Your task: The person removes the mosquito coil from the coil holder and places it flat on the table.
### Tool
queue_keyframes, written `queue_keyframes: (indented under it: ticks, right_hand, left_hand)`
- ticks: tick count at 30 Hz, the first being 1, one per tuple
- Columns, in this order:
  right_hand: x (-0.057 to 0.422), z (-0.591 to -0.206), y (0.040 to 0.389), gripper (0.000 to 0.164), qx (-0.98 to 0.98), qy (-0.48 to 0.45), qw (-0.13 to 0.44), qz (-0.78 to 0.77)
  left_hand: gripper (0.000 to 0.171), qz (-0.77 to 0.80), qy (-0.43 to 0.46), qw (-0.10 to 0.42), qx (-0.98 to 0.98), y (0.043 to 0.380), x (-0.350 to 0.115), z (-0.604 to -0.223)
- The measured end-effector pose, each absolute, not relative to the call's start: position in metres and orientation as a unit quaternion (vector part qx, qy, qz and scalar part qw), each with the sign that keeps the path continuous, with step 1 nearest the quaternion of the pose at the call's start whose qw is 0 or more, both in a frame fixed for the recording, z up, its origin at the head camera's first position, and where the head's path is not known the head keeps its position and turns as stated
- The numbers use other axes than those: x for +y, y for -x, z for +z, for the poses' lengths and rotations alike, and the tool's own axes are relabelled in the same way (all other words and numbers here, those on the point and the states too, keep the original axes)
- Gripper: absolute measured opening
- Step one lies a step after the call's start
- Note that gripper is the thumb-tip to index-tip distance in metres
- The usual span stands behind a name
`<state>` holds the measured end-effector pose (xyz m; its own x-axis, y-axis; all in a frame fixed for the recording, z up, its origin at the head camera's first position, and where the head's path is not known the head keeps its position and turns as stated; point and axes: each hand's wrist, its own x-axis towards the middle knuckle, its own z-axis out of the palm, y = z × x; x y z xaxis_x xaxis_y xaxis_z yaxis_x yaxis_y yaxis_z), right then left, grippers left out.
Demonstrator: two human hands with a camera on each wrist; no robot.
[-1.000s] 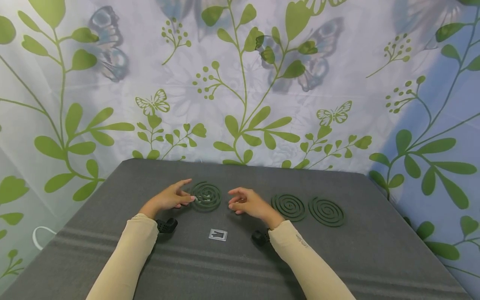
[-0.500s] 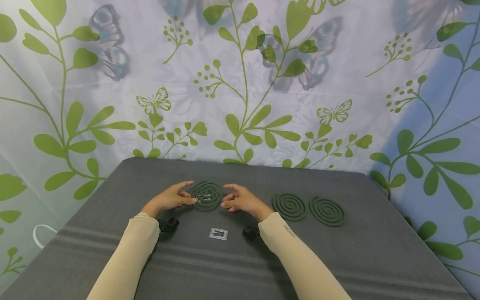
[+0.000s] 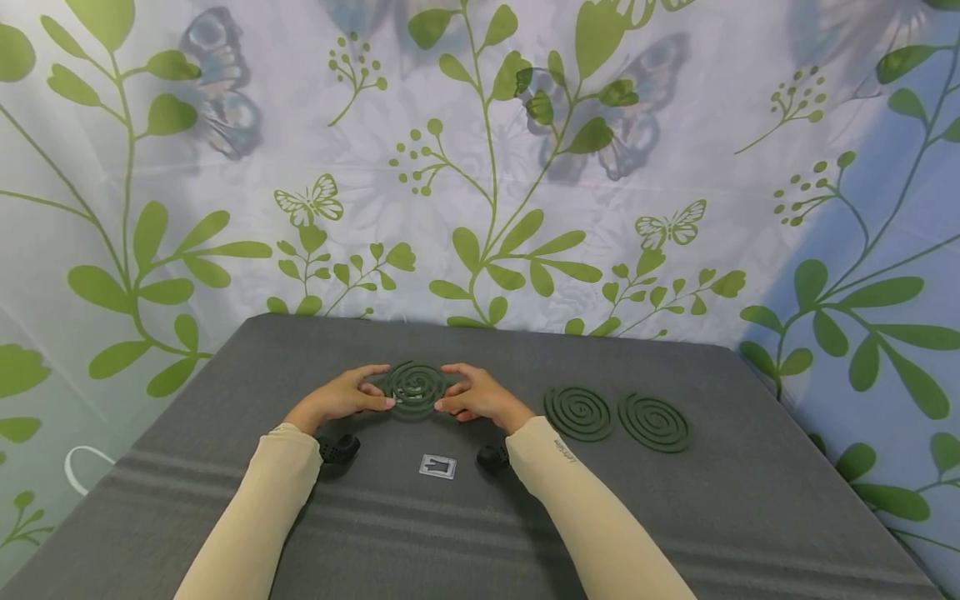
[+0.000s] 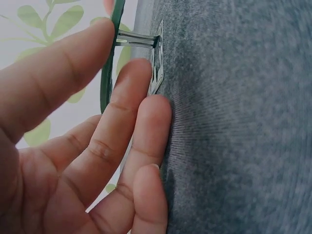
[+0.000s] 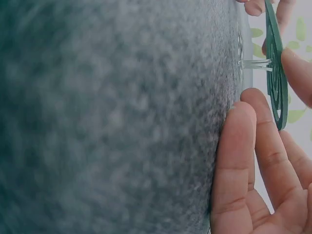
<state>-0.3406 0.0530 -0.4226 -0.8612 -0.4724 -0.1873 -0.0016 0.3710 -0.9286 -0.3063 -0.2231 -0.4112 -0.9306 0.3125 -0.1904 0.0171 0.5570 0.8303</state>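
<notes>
A green mosquito coil point(image 3: 414, 414) sits raised off the grey table on a small metal coil stand point(image 4: 139, 39). In the right wrist view, the stand's upright point(image 5: 256, 64) reaches the coil's underside, with a gap between coil and cloth. My left hand point(image 3: 337, 395) holds the coil's left edge, its thumb on the upper face and other fingers below, near the stand. At the opposite edge, my right hand point(image 3: 482, 397) has its thumb against the coil and its fingers spread around the rim. Fingertips behind the coil are partly hidden.
Two more green coils, one point(image 3: 577, 414) beside the other point(image 3: 655, 423), lie flat to the right. A flat silvery metal stand point(image 3: 437, 467) lies in front of the hands. Behind the table point(image 3: 495, 533) hangs a leaf-patterned curtain point(image 3: 420, 192).
My right hand has moved left from beside the coil to its right edge, and its thumb now meets it. My left hand has stayed at the left edge.
</notes>
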Motion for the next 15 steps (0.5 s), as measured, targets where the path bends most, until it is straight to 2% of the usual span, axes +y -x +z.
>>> queue_keyframes:
  ticks: [15]
  right_hand:
    - [0.0481, -0.4184, 0.3412, 0.066, 0.789, 0.118, 0.204, -0.567]
  left_hand:
    - [0.081, 0.489, -0.100, 0.158, 0.852, 0.3114, -0.2259, -0.4083]
